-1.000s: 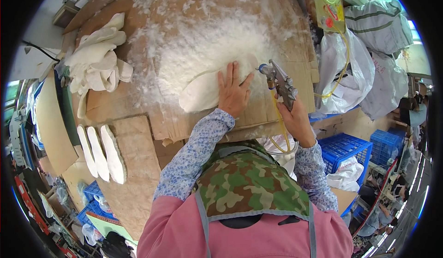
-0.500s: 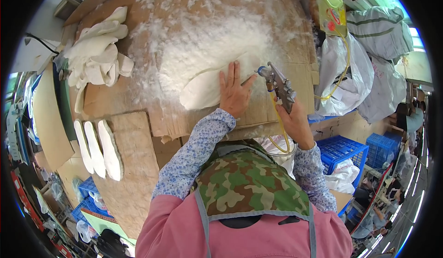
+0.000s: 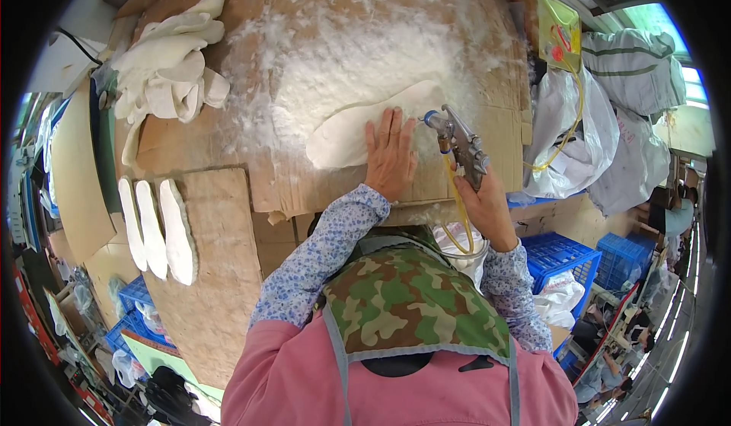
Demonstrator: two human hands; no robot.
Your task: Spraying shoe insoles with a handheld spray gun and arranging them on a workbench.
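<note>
My left hand (image 3: pixel 390 156) lies flat on the near edge of a white, fuzzy insole-shaped piece (image 3: pixel 339 138), fingers stretched out. The palm hides part of that edge. In my right hand (image 3: pixel 489 209) is a metal spray gun (image 3: pixel 461 143), its blue-ringed nozzle pointing left, just beyond the right of my left hand. A thin yellow hose (image 3: pixel 461 220) hangs from the gun. White fluff (image 3: pixel 358 72) lies thick around the piece on the brown cardboard (image 3: pixel 487 163).
A heap of cream insoles (image 3: pixel 173 72) lies at the far left. Three white insoles (image 3: pixel 154 228) rest on a brown board (image 3: pixel 221 258). At right are a yellow tray (image 3: pixel 560 30), white sacks (image 3: pixel 575 133) and a blue crate (image 3: pixel 560 258). People work far right.
My left hand has drawn back slightly toward me on the piece, its fingers now closer together. The spray gun stays in my right hand. The whole view has turned a little.
</note>
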